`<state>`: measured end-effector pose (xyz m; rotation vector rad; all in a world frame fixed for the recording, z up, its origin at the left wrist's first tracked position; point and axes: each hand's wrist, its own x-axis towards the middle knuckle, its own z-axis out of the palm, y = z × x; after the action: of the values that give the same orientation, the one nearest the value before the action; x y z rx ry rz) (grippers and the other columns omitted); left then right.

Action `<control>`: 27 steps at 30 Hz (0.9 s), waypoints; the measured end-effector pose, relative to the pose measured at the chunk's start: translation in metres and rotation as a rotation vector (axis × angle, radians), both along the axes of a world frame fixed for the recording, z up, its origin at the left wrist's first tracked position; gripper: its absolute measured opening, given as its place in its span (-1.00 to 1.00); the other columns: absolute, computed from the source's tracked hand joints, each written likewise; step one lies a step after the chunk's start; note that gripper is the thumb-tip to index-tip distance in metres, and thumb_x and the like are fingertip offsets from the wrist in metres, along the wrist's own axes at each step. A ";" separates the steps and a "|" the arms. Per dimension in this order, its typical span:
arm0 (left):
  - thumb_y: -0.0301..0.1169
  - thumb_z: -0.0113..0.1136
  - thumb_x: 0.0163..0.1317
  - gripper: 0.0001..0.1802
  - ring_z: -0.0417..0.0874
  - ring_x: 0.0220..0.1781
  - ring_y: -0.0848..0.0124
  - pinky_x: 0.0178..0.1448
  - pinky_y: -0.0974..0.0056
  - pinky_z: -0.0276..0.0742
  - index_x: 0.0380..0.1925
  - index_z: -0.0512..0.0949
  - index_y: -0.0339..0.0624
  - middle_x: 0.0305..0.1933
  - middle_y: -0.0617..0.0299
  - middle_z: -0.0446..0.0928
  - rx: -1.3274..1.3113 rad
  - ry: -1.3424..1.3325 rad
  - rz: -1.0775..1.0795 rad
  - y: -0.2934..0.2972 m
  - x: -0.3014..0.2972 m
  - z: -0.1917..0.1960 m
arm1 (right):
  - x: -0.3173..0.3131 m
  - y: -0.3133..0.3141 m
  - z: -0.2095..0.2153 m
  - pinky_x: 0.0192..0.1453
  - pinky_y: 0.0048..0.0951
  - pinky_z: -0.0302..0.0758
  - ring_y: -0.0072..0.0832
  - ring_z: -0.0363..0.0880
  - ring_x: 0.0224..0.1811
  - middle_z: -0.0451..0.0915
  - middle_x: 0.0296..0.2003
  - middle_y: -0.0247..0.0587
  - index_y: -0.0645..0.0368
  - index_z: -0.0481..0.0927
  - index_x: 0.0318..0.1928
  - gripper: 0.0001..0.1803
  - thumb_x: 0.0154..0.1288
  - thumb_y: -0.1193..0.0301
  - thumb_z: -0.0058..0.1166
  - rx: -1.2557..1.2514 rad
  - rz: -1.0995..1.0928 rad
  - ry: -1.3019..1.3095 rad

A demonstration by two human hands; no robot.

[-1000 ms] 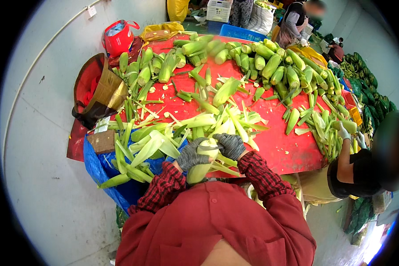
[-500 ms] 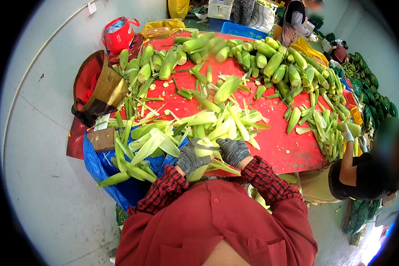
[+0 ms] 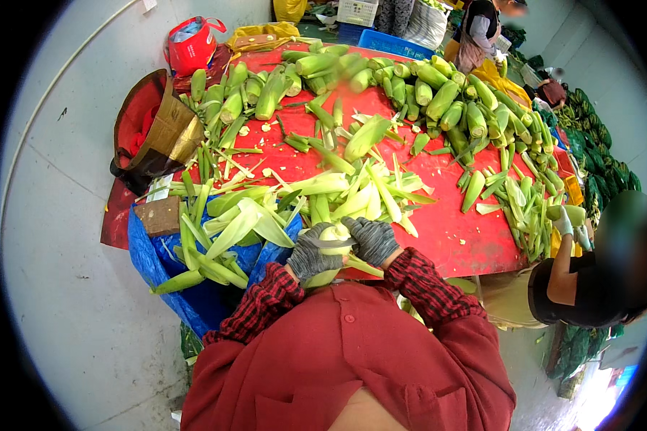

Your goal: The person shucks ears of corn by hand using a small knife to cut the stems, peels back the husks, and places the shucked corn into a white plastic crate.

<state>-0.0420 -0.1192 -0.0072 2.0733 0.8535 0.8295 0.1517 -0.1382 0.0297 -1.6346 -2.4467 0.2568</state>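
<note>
Close to my body at the table's near edge, a pale green ear of corn [image 3: 333, 235] is between my two gloved hands. My left hand [image 3: 309, 254], in a grey knit glove, is closed around its left side. Fingers curled, my right hand [image 3: 372, 241] presses against the right side. A thin grey knife blade [image 3: 335, 245] crosses the ear, and its handle end is hidden in my right hand. Stripped husks [image 3: 359, 197] lie piled just beyond my hands. More loose husks [image 3: 248, 226] hang over a blue bag-lined container [image 3: 145, 251] at my left.
Unpeeled corn [image 3: 438, 100] is heaped along the far side of the red table [image 3: 446, 237]. A cardboard-lined bucket [image 3: 172, 133] and a red bag [image 3: 192, 52] stand at the left. At the right edge, a co-worker [image 3: 579, 276] in black handles an ear.
My right hand has turned and shifted slightly up and left against the ear. The knife blade now lies lower across it. The co-worker on the right still handles an ear.
</note>
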 end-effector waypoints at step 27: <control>0.09 0.08 0.09 -0.29 0.41 0.12 0.21 0.21 0.12 0.33 0.14 0.27 -0.12 0.08 0.11 0.39 -1.015 -0.638 -0.213 0.040 0.110 0.021 | 0.038 -0.143 -0.036 -0.49 -0.54 0.41 -0.56 0.46 -0.58 0.50 -0.43 -0.21 0.22 0.50 -0.08 -0.47 -0.03 0.19 0.28 -0.481 -0.464 1.848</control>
<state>0.0682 -0.0789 0.0135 0.9030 0.5030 0.6642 0.1901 -0.2816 -0.0063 -0.9710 -0.5985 1.4561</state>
